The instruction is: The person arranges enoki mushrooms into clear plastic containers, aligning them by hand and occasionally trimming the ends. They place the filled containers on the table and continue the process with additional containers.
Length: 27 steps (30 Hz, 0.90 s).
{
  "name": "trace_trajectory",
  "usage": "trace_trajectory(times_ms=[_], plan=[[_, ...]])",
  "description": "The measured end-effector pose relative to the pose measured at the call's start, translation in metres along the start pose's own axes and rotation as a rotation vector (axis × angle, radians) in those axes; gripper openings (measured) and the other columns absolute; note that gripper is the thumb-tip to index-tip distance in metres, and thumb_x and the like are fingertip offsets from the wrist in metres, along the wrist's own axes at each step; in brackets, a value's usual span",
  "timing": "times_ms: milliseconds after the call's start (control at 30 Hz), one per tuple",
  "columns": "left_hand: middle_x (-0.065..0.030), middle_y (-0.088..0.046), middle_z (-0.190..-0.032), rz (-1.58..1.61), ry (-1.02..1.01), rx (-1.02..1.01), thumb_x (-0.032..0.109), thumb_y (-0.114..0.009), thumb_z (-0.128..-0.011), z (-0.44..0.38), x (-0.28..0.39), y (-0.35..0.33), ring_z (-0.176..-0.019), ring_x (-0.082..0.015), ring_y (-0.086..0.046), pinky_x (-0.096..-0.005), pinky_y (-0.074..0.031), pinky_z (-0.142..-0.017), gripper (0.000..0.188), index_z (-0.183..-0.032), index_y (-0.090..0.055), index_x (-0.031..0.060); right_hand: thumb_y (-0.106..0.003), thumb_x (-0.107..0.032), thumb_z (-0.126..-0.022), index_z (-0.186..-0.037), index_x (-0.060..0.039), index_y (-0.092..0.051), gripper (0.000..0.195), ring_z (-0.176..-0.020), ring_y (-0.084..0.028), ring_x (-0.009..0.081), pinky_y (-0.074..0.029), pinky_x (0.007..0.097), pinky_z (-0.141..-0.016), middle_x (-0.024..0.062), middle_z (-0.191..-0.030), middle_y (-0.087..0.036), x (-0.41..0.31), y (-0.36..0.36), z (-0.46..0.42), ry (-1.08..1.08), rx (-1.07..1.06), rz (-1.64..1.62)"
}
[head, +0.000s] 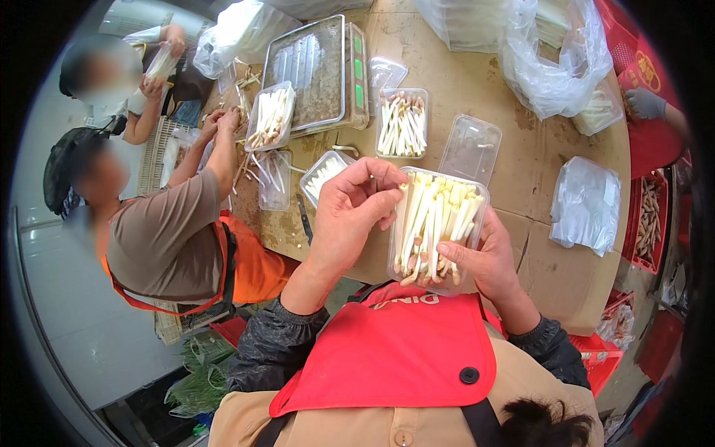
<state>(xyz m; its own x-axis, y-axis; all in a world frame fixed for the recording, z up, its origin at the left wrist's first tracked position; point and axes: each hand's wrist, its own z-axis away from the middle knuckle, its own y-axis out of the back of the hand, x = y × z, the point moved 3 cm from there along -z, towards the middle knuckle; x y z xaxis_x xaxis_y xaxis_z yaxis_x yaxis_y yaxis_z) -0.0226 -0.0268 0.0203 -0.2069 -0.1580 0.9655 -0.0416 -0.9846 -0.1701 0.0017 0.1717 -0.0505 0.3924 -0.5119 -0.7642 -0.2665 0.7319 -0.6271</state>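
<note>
My right hand (pixel 489 257) holds a clear plastic tray (pixel 485 195) tilted before my chest, its thumb across the contents. Pale, trimmed vegetable stalks (pixel 433 215) with brownish tips fill it lengthwise. At the tray's upper left corner, my left hand (pixel 354 207) pinches the end of a stalk between thumb and forefinger. Just beyond lie a filled tray (pixel 402 123) and a clear plastic lid (pixel 472 148). Another tray of white stalks (pixel 324 174) is partly hidden behind my left hand. A knife (pixel 305 219) rests on the cardboard-covered table (pixel 536 184).
A scale (pixel 307 72) stands at the back, with a filled tray (pixel 271 116) leaning at its front left corner. Two co-workers work at left; a gloved hand (pixel 645 104) shows at right. Plastic bags (pixel 586 204) lie on the table. A red crate (pixel 648 223) holds brownish roots or shoots.
</note>
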Motion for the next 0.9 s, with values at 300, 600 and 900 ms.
trace_trajectory(times_ms=[300, 600, 900], plan=[[0.0002, -0.062, -0.090, -0.146, 0.015, -0.023, -0.003, -0.070, -0.088, 0.001, -0.003, 0.000, -0.074, -0.0066, -0.056, -0.0221, -0.047, -0.063, 0.016, -0.102, -0.064, 0.0019, -0.074, 0.001, -0.085, -0.138, -0.0010, -0.046, 0.059, -0.117, -0.062, 0.0169, -0.049, 0.0349, -0.102, 0.0081, -0.127, -0.063, 0.012, 0.021, -0.011, -0.050, 0.000, 0.048], [-0.0022, -0.066, -0.096, -0.060, -0.092, 0.113, -0.001, -0.070, -0.091, -0.009, -0.048, 0.029, -0.086, -0.0090, -0.062, -0.0235, -0.051, -0.076, 0.016, -0.104, -0.063, 0.0014, -0.073, -0.001, -0.085, -0.132, -0.0002, -0.053, 0.051, -0.102, -0.067, 0.0154, -0.053, 0.0327, -0.092, 0.0083, -0.119, -0.068, 0.065, 0.076, -0.033, -0.260, 0.027, 0.169], [-0.0054, -0.066, -0.103, 0.109, -0.135, 0.133, -0.002, -0.069, -0.091, 0.002, -0.046, 0.041, -0.091, -0.0114, -0.064, -0.0267, -0.053, -0.084, 0.017, -0.107, -0.063, 0.0009, -0.076, -0.012, -0.084, -0.127, 0.0026, -0.055, 0.050, -0.101, -0.066, 0.0273, -0.051, 0.0389, -0.092, 0.0146, -0.110, -0.068, 0.086, 0.096, -0.041, -0.157, 0.043, 0.870]])
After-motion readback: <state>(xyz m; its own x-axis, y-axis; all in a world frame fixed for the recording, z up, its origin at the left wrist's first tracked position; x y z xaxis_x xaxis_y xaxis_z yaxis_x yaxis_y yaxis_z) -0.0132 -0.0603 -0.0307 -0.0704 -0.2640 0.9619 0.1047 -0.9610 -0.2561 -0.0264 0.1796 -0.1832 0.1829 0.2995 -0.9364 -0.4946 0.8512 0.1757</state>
